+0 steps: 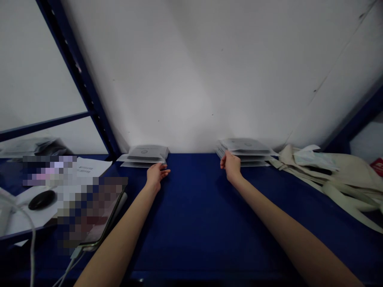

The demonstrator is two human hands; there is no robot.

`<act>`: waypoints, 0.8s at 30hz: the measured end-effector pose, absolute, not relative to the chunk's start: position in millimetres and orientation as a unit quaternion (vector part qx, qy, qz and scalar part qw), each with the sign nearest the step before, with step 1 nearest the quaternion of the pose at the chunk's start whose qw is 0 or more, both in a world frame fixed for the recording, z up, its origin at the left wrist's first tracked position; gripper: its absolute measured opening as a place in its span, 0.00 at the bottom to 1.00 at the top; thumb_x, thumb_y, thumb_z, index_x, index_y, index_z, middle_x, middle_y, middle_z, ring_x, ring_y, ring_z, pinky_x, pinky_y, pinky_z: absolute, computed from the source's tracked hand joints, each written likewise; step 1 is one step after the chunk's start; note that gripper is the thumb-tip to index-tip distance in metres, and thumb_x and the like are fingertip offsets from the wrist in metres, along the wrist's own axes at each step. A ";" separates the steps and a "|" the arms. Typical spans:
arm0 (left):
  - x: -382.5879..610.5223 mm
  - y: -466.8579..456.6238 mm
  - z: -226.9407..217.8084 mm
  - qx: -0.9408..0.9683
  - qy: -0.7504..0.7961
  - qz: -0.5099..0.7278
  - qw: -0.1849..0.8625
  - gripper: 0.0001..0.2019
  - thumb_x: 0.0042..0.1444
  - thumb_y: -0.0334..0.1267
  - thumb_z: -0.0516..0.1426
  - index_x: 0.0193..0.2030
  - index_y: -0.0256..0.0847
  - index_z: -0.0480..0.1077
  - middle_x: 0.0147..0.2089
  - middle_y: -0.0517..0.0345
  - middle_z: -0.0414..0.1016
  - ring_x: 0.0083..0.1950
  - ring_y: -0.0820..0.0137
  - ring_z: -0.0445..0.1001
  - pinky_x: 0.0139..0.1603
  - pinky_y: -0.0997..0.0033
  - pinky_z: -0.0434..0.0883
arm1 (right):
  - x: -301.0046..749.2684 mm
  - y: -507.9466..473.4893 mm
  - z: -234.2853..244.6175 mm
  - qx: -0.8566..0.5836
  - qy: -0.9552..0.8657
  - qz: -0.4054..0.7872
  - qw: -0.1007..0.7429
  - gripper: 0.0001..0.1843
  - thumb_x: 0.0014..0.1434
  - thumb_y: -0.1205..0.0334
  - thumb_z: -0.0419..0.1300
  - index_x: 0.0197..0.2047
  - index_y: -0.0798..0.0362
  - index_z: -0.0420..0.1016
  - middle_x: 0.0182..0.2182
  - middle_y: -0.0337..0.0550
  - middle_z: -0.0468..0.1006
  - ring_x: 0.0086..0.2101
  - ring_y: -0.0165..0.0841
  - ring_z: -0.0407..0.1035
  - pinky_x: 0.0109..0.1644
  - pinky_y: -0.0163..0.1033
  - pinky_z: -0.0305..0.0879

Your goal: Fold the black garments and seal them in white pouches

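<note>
At the back of the blue surface, against the wall, lie two low stacks of flat packets in frosted plastic bags. My left hand (156,176) is at the front right corner of the left stack (143,152), its fingers loosely apart with nothing seen in them. Touching or just in front of the left edge of the right stack (249,146) is my right hand (232,165). Its fingers are curled in, and whether they pinch a packet edge is hidden. Each stack has small dark print on its top packet.
A beige cloth bag with straps (344,175) lies at the right. On the left are a phone or tablet (100,223) with a white cable (70,261), papers (91,169) and a black mouse (42,199). A blue metal post (86,85) rises behind them.
</note>
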State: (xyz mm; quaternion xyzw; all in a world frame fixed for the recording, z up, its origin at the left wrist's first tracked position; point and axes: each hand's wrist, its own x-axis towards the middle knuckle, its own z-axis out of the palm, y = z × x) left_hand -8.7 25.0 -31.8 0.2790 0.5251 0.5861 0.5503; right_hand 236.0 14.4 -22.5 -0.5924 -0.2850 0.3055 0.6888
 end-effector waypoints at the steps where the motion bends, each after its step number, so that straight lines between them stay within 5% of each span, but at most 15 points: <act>1: -9.7 27.1 -33.0 0.282 0.530 0.600 0.530 0.02 0.57 0.28 0.51 0.34 0.35 0.63 0.28 0.59 0.70 0.20 0.78 0.71 0.22 0.79 0.66 | 232.4 13.4 -24.0 -0.589 -0.316 0.312 0.676 0.21 0.58 0.65 0.52 0.14 0.52 0.61 0.08 0.33 0.63 0.09 0.23 0.56 0.14 0.29 0.52; 8: -9.2 33.9 -40.7 0.308 0.533 0.656 0.436 0.10 0.52 0.26 0.52 0.42 0.38 0.61 0.33 0.62 0.68 0.24 0.79 0.70 0.26 0.79 0.67 | 222.4 13.9 -39.7 -0.598 -0.491 0.288 0.565 0.22 0.60 0.58 0.51 0.15 0.53 0.63 0.10 0.34 0.65 0.11 0.23 0.58 0.17 0.30 0.54; 15: -8.0 31.7 -39.3 0.377 0.535 0.601 0.459 0.13 0.47 0.26 0.53 0.41 0.34 0.71 0.34 0.57 0.72 0.29 0.77 0.71 0.30 0.78 0.65 | 217.4 14.8 -43.7 -0.597 -0.527 0.320 0.512 0.21 0.61 0.59 0.51 0.17 0.54 0.65 0.12 0.35 0.66 0.13 0.23 0.59 0.20 0.31 0.56; 24: 17.4 5.6 -35.9 0.548 0.437 0.434 0.566 0.19 0.46 0.29 0.56 0.48 0.37 0.72 0.48 0.51 0.75 0.43 0.71 0.72 0.41 0.74 0.65 | 192.6 1.7 -32.4 -0.576 -0.549 0.460 0.394 0.19 0.64 0.57 0.48 0.29 0.58 0.72 0.17 0.39 0.73 0.14 0.24 0.63 0.16 0.29 0.50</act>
